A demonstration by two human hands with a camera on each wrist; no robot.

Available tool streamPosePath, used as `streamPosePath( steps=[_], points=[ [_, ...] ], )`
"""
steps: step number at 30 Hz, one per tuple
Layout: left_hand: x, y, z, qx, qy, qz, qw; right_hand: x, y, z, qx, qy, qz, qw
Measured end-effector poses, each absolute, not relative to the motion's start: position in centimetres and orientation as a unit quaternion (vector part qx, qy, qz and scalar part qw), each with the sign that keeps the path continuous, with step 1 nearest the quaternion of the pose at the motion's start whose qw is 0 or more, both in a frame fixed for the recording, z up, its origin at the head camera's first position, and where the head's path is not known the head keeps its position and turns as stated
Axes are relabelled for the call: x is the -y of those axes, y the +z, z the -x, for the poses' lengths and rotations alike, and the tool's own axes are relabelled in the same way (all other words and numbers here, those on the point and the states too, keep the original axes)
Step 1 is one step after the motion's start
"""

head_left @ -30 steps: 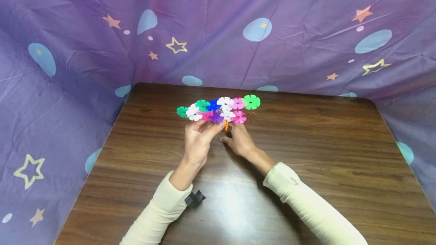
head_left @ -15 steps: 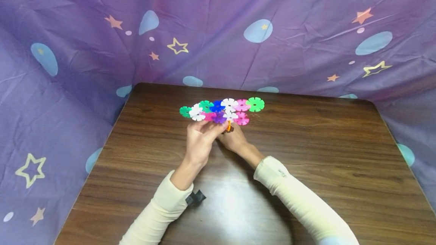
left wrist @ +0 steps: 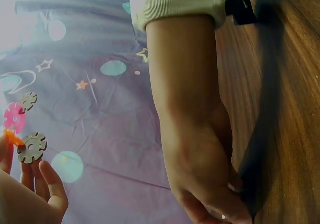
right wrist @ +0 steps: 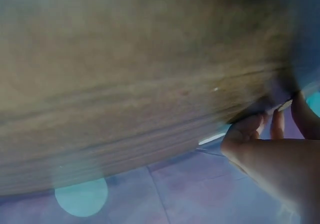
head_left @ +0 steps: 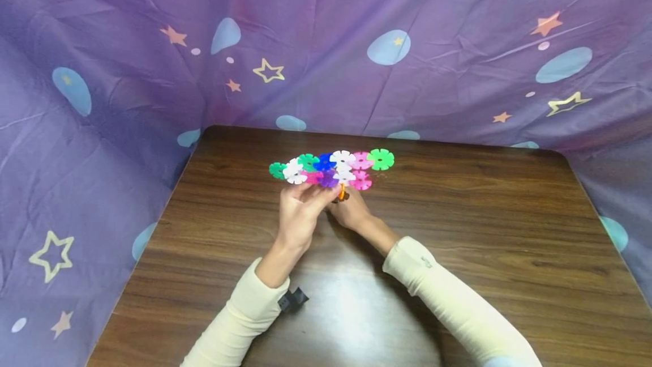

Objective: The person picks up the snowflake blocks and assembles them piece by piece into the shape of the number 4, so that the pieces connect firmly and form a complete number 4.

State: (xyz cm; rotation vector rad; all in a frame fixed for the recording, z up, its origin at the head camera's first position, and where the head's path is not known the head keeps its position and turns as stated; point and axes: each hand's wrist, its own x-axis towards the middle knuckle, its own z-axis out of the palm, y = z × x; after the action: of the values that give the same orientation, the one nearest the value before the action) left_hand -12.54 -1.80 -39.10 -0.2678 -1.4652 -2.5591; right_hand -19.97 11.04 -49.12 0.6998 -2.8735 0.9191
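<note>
My left hand (head_left: 299,215) holds up a flat row of joined flower-shaped notched discs (head_left: 326,178) in green, white, blue, pink and purple. An orange disc (head_left: 342,191) sits edge-on beneath them, with a dark brown disc (head_left: 346,196) by it. In the left wrist view, the left fingers (left wrist: 56,184) are beside a grey-looking disc (left wrist: 26,156) next to the orange one. My right hand (head_left: 349,208) reaches low behind the assembly, fingertips down at the tabletop. A small pale spot shows at its fingertips (right wrist: 296,101) in the right wrist view; whether it is held cannot be told.
The brown wood table (head_left: 484,231) stretches around both arms. A purple patterned curtain (head_left: 316,44) hangs behind and at both sides. A small black device (head_left: 294,299) sits at the left cuff.
My right hand has shifted left and in behind the assembly, its fingers now hidden in the head view. My left hand keeps its hold on the discs, almost still.
</note>
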Motion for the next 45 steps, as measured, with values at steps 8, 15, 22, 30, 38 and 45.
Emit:
streamPosePath(
  steps=[8, 15, 22, 30, 38, 45],
  points=[
    [2.2, -39.1, 12.5, 0.507, -0.852, 0.091, 0.092, -12.0, -48.3, 18.5, 0.92, 0.351, -0.164, -0.06],
    [2.2, -39.2, 12.4, 0.513, -0.85, 0.079, 0.088, -13.5, -47.8, 17.7, 0.905, 0.393, -0.128, -0.099],
    [2.5, -39.3, 12.4, 0.514, -0.85, 0.074, 0.089, -15.3, -46.8, 16.8, 0.882, 0.448, -0.099, -0.109],
    [2.7, -39.1, 12.4, 0.509, -0.854, 0.058, 0.095, -16.5, -44.4, 15.8, 0.86, 0.496, -0.079, -0.091],
    [2.8, -39.3, 12.4, 0.504, -0.856, 0.061, 0.102, -17.5, -42.3, 15.2, 0.853, 0.51, -0.095, -0.056],
    [2.8, -39.2, 12.4, 0.508, -0.853, 0.054, 0.107, -18.6, -40.3, 15.0, 0.86, 0.502, -0.089, -0.029]
  ],
)
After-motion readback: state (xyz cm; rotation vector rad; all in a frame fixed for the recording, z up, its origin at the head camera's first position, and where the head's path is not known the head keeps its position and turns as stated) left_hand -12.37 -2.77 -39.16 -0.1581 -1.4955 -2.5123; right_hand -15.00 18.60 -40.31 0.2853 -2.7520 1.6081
